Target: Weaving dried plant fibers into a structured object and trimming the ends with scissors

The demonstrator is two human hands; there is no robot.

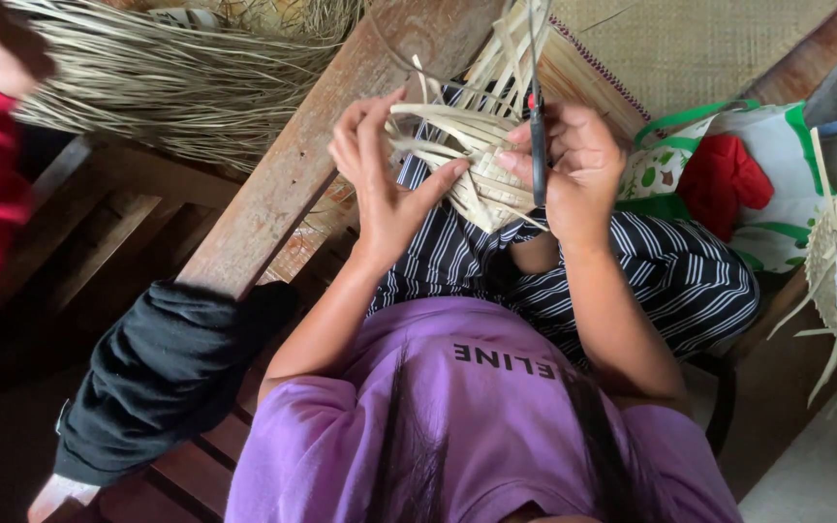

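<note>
Mid-weave: left hand [385,184] pinches palm strips [467,145], right hand [578,165] closed on dark tool [538,145]; next tuck needs steady tension.

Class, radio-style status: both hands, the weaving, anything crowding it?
Left hand pinching straw strips. Right hand gripping woven piece plus thin dark tool. Loose strip ends fan out above; nothing blocking.

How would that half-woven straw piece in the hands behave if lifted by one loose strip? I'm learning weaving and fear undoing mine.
The half-woven straw piece looks thin and flat, so probably very light. Its unwoven strips splay and bend, suggesting floppy ends that could slip out. The left hand and right hand both support it, hinting it sags.
</note>
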